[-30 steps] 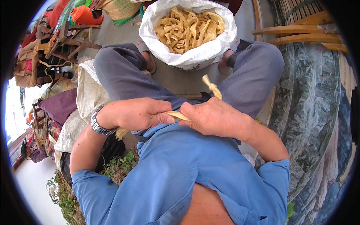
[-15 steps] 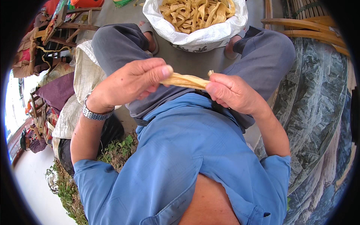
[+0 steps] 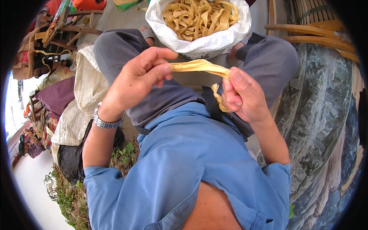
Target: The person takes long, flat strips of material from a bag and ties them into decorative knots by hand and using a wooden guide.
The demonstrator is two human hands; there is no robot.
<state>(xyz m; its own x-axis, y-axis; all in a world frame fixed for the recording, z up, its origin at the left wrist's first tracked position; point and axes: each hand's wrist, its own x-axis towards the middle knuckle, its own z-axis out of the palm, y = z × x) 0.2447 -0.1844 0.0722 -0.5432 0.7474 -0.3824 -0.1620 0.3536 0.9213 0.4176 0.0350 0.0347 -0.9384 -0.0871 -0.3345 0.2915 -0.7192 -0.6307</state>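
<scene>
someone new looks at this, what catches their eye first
Probably the pale yellow strip held between the left hand and the right hand, above the picture's centre. Next, the white sack of curled yellow strips at top centre, then the bright orange object at the upper left.

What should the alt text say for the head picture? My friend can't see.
A person's left hand and right hand hold a long, pale-yellow strip between them. Beyond them, an open, white plastic sack holds many curled tan strips.

1 creased yellow strip (image 3: 199,66), arched, between left fingers (image 3: 165,69) and right fingers (image 3: 238,78)
</scene>
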